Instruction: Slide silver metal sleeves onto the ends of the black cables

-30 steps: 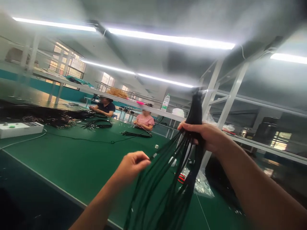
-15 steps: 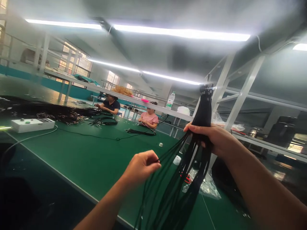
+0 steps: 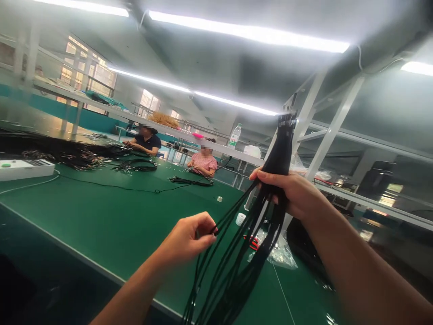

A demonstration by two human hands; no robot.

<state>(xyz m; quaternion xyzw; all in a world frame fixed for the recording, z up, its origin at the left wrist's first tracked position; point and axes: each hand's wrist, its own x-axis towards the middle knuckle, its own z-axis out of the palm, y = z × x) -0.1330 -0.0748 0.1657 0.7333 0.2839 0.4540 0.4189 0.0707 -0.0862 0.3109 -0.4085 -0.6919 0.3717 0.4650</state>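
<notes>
My right hand (image 3: 287, 189) is closed around a thick bundle of black cords (image 3: 279, 153), raised over the green table (image 3: 135, 216). The bundle's top end, with small dark tips, points up, and the loose lengths hang below the fist. To the left, my left hand (image 3: 194, 234) pinches thumb and forefinger at a few strands on the bundle's left side. The lower ends of the cords run out of view at the bottom.
Black cords (image 3: 67, 151) lie heaped at the left behind a white box (image 3: 27, 169). Red-handled tool (image 3: 251, 242), clear plastic bags (image 3: 284, 253) and a white roll (image 3: 241, 219) sit beyond the bundle. Two people sit across the table. A bottle (image 3: 234, 136) stands on the shelf.
The view has shifted, so the table and shelf appear further left and slightly higher. Both hands keep their hold, and the strands by my left hand hang a little differently.
</notes>
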